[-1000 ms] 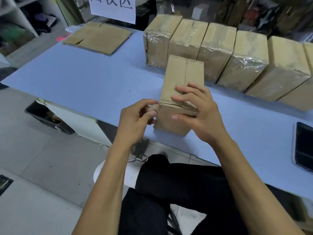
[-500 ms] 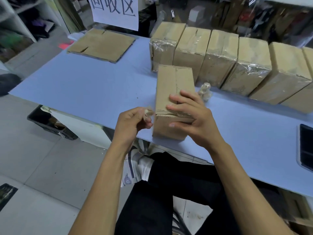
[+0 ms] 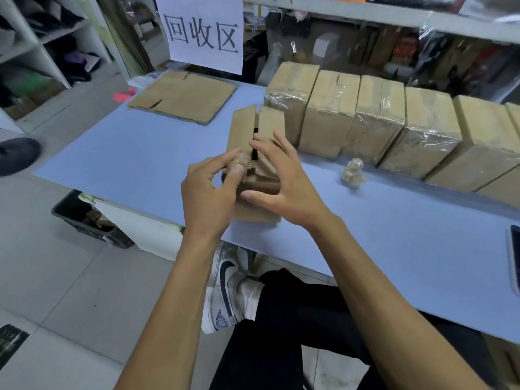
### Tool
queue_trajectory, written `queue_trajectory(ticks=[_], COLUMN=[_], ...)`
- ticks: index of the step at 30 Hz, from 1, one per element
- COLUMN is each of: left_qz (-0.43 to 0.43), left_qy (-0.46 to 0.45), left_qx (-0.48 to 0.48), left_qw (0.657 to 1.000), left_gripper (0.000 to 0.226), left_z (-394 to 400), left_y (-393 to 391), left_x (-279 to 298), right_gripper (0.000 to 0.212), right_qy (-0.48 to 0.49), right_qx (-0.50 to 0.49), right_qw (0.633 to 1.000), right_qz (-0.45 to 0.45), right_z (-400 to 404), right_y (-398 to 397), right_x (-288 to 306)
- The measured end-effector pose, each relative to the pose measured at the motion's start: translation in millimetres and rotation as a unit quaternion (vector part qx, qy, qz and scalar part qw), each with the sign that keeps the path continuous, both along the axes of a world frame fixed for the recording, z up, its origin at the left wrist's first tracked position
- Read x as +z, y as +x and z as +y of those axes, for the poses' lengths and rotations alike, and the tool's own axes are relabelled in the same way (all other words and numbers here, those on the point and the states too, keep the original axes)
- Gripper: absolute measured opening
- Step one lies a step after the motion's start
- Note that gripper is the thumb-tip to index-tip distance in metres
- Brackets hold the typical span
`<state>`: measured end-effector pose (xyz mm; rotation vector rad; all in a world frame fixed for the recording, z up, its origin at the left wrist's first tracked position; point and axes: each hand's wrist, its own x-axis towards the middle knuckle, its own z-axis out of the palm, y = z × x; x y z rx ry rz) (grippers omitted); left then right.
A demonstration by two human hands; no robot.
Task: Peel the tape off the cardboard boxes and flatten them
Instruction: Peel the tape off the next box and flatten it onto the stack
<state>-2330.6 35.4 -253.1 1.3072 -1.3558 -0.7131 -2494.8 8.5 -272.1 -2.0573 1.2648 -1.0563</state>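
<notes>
The cardboard box (image 3: 247, 153) is lying on the near edge of the blue table (image 3: 135, 159), its long axis running away from the person toward the row of taped boxes (image 3: 377, 130), its top flaps parting along a dark gap down the middle. Both hands are working right at its near end: the left hand (image 3: 209, 192) is pinching a small crumpled scrap of tape (image 3: 239, 164) between thumb and fingertips, just at the box's near left corner, while the right hand (image 3: 284, 181) is spreading loosely over the top with fingers relaxed, thumb pressing against the near face, gripping nothing as far as I can tell. I reckon the flaps are now free, so the next move is probably prising them apart, and the right hand sits nearer that gap. A wad of peeled tape (image 3: 353, 171) is lying to the right, just in front of the row. To the left the table is offering room, with a flattened box (image 3: 183, 98) waiting at the far corner under a paper sign (image 3: 202, 32).
</notes>
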Motion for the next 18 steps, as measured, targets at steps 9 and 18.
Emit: queue_trajectory(ticks=[9,18], left_qz=[-0.089,-0.156], left_qy=[-0.052,-0.07], left_qx=[-0.049,-0.156], left_qw=[0.993,0.973], left_gripper=[0.034,0.05], left_z=[-3.2,-8.9], left_y=[-48.7,-118.7], left_x=[27.8,32.2], right_gripper=[0.017,0.015], right_qy=[-0.225,-0.148], right_qx=[-0.107,-0.181], right_qw=[0.967,0.969], right_qz=[-0.043,-0.086], right_z=[20.7,34.3], right_y=[-41.3,-106.3], right_x=[25.6,26.5])
